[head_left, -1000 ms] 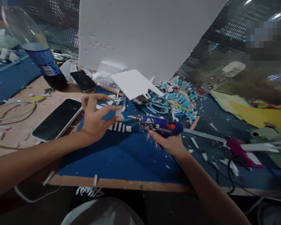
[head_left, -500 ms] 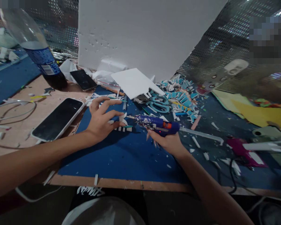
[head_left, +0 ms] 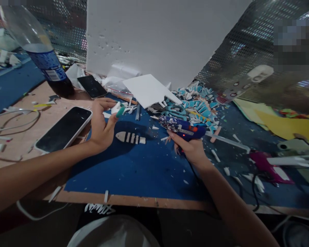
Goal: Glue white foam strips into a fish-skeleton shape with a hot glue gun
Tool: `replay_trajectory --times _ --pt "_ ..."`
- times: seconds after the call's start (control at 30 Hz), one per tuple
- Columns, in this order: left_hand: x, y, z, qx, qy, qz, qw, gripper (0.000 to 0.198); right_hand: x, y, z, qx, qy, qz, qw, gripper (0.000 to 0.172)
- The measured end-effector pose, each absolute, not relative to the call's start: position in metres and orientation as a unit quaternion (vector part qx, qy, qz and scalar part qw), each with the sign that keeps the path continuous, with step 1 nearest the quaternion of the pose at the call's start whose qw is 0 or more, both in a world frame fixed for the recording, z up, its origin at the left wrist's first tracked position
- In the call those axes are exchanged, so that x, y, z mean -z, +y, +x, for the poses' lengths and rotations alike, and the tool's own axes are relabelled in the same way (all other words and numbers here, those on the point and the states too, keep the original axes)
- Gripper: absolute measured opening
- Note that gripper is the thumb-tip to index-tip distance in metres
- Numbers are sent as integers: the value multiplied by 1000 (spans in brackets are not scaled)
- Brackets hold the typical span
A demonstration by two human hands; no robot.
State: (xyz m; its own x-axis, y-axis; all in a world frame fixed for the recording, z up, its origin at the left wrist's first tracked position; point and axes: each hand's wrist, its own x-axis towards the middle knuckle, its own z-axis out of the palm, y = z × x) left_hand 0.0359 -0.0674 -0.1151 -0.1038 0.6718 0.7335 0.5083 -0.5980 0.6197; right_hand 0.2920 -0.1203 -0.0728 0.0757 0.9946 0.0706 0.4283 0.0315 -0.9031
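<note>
My left hand (head_left: 103,123) is raised over the blue mat, pinching a small white foam piece (head_left: 115,108) between thumb and fingers. My right hand (head_left: 189,149) is wrapped round a blue glue gun (head_left: 181,127) with a clear glue stick (head_left: 228,142) jutting from its back. The gun's nozzle points left, apart from the foam piece. On the blue mat (head_left: 144,175), between the hands, lies a row of white pieces (head_left: 130,137) laid out like a fish: a rounded head with a dot, several thin strips and an end block.
A phone (head_left: 64,129) lies left of the mat, with a leaning soda bottle (head_left: 50,68) behind it. A white sheet (head_left: 149,90), blue scissors (head_left: 175,111) and a heap of blue and white scraps (head_left: 201,103) lie at the back. A magenta tool (head_left: 270,168) is at right.
My left hand has turned and drawn back left with the white foam piece, uncovering the fish-like row. The glue gun in my right hand has moved right, away from the piece.
</note>
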Motion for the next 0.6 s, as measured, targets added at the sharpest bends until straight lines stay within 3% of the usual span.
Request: replay_trajectory --times 0.1,0.33,0.6 --pt "115 -67 36 -611 419 665 91 25 73 -116 296 -266 -559 -648 443 35" --pt "109 -64 40 -690 319 614 209 18 75 -100 310 -145 -467 -674 554 25" --pt "104 -64 46 -698 358 545 296 24 72 -81 335 -82 -342 -660 664 16"
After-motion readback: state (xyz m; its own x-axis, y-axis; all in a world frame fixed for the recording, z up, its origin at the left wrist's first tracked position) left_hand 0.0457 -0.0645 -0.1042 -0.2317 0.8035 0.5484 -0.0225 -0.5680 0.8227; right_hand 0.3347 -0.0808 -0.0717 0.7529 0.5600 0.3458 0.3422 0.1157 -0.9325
